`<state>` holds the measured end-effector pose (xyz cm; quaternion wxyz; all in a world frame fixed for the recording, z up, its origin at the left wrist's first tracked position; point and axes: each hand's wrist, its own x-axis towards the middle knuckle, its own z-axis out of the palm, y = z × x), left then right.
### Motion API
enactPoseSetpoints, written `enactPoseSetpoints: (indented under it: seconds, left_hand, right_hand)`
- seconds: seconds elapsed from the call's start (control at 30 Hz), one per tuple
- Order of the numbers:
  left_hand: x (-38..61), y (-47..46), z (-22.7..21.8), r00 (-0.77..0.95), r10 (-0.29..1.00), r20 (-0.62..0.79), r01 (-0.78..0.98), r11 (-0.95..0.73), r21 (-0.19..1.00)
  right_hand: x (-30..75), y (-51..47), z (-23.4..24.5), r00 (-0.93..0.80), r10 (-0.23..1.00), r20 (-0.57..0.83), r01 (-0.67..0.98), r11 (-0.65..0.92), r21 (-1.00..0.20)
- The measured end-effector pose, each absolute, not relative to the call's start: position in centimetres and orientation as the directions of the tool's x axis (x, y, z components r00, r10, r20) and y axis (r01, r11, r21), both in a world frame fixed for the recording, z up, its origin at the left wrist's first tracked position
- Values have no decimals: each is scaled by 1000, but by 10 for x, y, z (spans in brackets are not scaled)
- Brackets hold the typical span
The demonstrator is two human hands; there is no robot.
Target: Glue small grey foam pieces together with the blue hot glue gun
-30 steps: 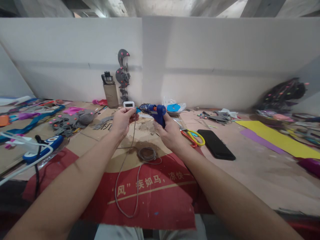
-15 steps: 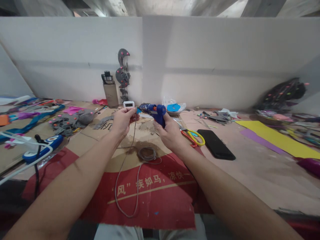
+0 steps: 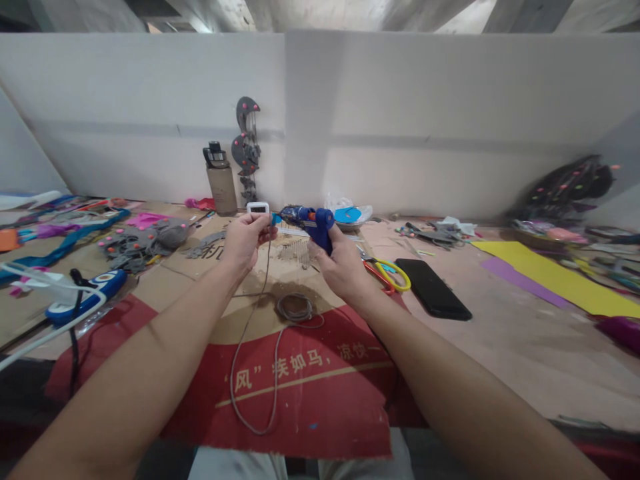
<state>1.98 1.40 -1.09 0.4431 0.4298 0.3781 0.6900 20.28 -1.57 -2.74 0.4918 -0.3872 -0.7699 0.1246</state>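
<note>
My right hand [image 3: 341,265] grips a blue hot glue gun [image 3: 311,223] by its handle, nozzle pointing left. My left hand [image 3: 246,240] is closed in a pinch on the end of a thin grey cord [image 3: 260,293], held right at the gun's nozzle. A small teal piece [image 3: 275,218] shows at the pinched fingertips. The cord hangs down from my left hand, loops over the red and tan cardboard [image 3: 300,393] and ends in a small coil [image 3: 295,308] between my forearms.
Yellow-handled scissors [image 3: 386,272] and a black phone [image 3: 433,289] lie right of my right hand. A water bottle [image 3: 221,178] and grey felt ornament [image 3: 247,150] stand by the wall. Grey felt pieces [image 3: 143,241] and a power strip [image 3: 83,300] lie left; yellow sheet [image 3: 560,279] right.
Almost nothing has changed. The glue gun and my right hand have shifted very slightly to the right; my left hand keeps its pinch on the cord.
</note>
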Motion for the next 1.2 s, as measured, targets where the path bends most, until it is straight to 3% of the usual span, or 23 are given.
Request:
enactPoseSetpoints:
  seconds: [1.07,1.2]
  left_hand:
    - [17,13,-8,-243,926,289,-288,-353,890]
    - [16,13,-6,-268,921,283,-299,-358,884]
  right_hand:
    - [204,-15,-28,-198,734,649,474,651,-593]
    - [204,-5,-33,-135,767,628,444,613,-653]
